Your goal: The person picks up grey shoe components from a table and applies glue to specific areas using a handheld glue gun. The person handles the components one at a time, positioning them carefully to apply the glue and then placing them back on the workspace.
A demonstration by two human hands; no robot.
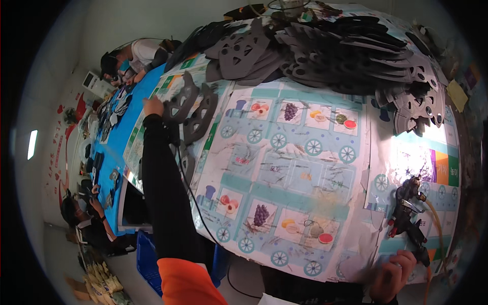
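Observation:
Stretched far out over the table's left side, my left hand (pixel 153 108) is beside a dark grey curved flat piece with cut-outs (pixel 182 99). Its fingers are bent and partly hidden; whether they grip the piece does not show. A second such piece (pixel 200 119) lies just right of the first, and part of another shows beside my sleeve. At the near right edge, my right hand (pixel 392 277) has its fingers curled in, and what they hold, if anything, is hidden. Just beyond it lies a black spray gun (pixel 406 211) with a tan hose (pixel 436 223).
Dark grey cut-out pieces (pixel 345 56) are heaped along the table's far side. Printed sheets (pixel 300 173) with fruit pictures cover the tabletop. A black cord (pixel 190 190) hangs across the left side. At left, two people work by a blue table (pixel 108 157); a blue crate (pixel 147 262) stands below.

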